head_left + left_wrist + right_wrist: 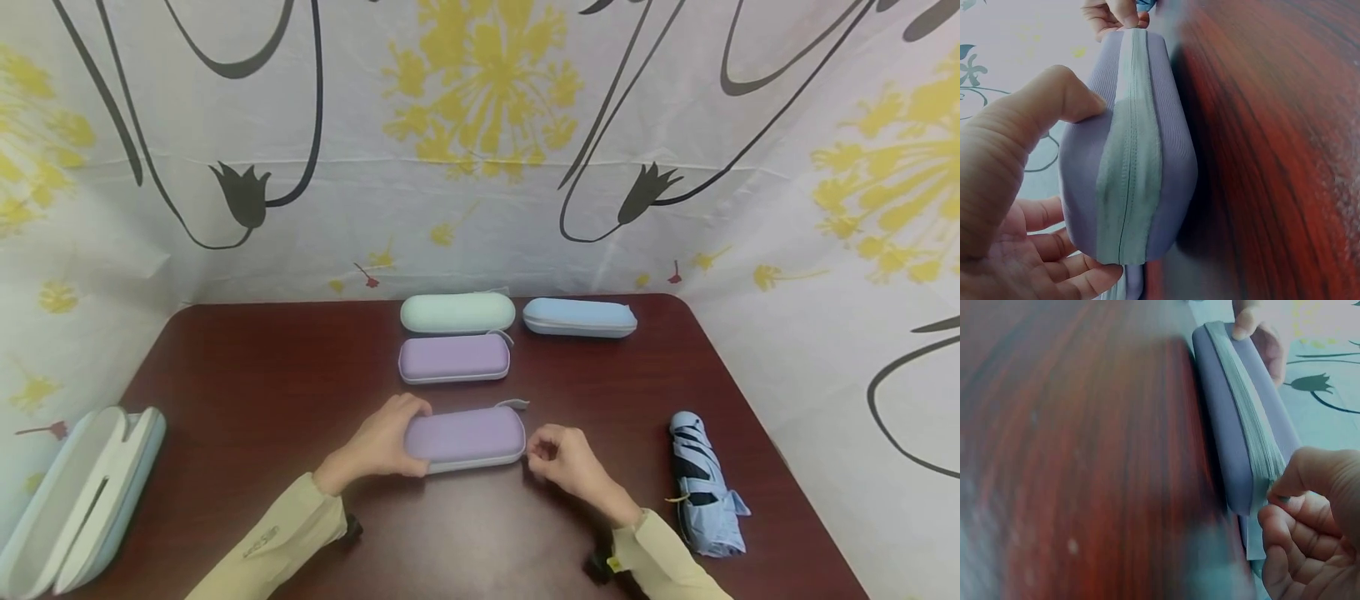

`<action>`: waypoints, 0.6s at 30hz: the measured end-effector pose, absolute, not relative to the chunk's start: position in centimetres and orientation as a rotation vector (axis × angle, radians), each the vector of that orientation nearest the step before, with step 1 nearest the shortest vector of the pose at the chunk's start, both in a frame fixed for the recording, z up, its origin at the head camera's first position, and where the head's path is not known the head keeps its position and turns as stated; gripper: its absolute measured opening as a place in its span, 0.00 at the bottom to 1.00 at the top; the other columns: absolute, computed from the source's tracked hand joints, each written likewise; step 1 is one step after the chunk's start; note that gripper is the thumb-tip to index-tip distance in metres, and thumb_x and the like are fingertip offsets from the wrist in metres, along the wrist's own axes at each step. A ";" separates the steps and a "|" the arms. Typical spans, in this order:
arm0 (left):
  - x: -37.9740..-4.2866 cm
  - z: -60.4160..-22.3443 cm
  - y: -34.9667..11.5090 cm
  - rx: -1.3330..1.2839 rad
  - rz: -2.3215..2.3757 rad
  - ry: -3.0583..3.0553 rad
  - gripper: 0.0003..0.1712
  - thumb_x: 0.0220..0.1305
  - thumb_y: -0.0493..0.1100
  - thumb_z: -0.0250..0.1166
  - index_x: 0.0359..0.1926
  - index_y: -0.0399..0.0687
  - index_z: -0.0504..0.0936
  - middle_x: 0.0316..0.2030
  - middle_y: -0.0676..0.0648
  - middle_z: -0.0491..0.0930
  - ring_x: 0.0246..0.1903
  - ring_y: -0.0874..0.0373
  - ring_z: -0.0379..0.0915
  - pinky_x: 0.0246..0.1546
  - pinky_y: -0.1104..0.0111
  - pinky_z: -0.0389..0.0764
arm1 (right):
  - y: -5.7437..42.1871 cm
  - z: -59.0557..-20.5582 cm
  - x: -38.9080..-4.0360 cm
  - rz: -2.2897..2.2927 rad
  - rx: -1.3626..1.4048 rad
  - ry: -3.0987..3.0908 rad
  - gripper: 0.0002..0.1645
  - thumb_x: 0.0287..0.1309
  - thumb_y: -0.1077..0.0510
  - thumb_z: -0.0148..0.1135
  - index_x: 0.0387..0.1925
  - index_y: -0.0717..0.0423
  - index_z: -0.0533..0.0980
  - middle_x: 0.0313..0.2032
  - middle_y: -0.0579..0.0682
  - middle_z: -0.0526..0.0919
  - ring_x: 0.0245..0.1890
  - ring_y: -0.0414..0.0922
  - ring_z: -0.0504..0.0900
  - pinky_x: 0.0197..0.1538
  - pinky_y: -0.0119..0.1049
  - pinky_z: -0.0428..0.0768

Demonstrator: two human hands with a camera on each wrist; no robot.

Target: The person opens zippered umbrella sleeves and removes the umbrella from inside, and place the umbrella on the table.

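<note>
A purple zip-up hard case (pixel 465 435) with a pale grey zipper band lies on the table in front of the person, its zip closed along the side in view. At its left end the left hand (pixel 386 437) grips it, thumb on the near side and fingers at the far side. The right hand (pixel 570 460) is at the right end. In the right wrist view its thumb and index finger pinch the small zipper pull (pixel 1282 499) at the corner, mostly hidden by the fingertips. A grey strap loop (pixel 513 404) sticks out at the case's back right.
Behind stand another purple case (pixel 454 358), a mint green case (pixel 457 313) and a blue case (pixel 579 317). An open light blue case (pixel 97 500) lies at the left edge of the dark red table (pixel 247 358). On the right is a folded blue umbrella (pixel 705 492). Patterned cloth (pixel 480 225) surrounds the table.
</note>
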State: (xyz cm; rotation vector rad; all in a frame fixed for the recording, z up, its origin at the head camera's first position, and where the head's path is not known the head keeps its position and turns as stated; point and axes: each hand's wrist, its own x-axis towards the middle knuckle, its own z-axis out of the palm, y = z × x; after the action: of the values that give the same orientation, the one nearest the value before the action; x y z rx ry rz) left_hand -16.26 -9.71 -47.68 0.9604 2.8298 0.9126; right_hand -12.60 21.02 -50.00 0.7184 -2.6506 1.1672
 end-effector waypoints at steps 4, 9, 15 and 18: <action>-16.3 -47.6 -9.6 0.939 0.915 2.822 0.36 0.29 0.50 0.74 0.45 0.43 0.74 0.40 0.50 0.73 0.41 0.56 0.67 0.38 0.64 0.74 | 20.5 -49.9 -12.1 1.159 0.640 -2.655 0.12 0.37 0.70 0.65 0.20 0.50 0.76 0.19 0.38 0.72 0.20 0.31 0.70 0.22 0.27 0.72; -16.3 -47.6 -9.6 0.914 0.914 2.826 0.36 0.29 0.50 0.73 0.44 0.43 0.74 0.40 0.51 0.73 0.40 0.56 0.67 0.38 0.64 0.74 | 19.9 -49.7 -11.6 1.162 0.544 -2.643 0.11 0.37 0.70 0.66 0.20 0.51 0.77 0.18 0.37 0.73 0.19 0.30 0.70 0.21 0.27 0.72; -16.0 -47.4 -9.5 0.892 0.913 2.828 0.36 0.28 0.50 0.73 0.44 0.43 0.74 0.39 0.51 0.72 0.39 0.56 0.66 0.37 0.65 0.73 | 19.2 -50.2 -11.0 1.161 0.502 -2.610 0.11 0.36 0.70 0.67 0.19 0.52 0.77 0.18 0.37 0.74 0.18 0.30 0.70 0.20 0.25 0.71; -16.0 -47.4 -9.4 0.884 0.911 2.828 0.36 0.28 0.50 0.73 0.44 0.43 0.73 0.39 0.51 0.72 0.40 0.56 0.66 0.37 0.65 0.73 | 18.9 -50.4 -10.9 1.154 0.510 -2.576 0.11 0.35 0.70 0.68 0.19 0.52 0.78 0.18 0.38 0.75 0.18 0.29 0.70 0.20 0.24 0.71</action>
State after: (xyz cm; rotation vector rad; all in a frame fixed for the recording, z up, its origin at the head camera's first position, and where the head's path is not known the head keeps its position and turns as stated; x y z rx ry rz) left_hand -15.95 -9.44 -47.38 0.8837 2.8283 0.9111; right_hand -10.86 18.85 -50.40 0.5096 -2.5760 1.1543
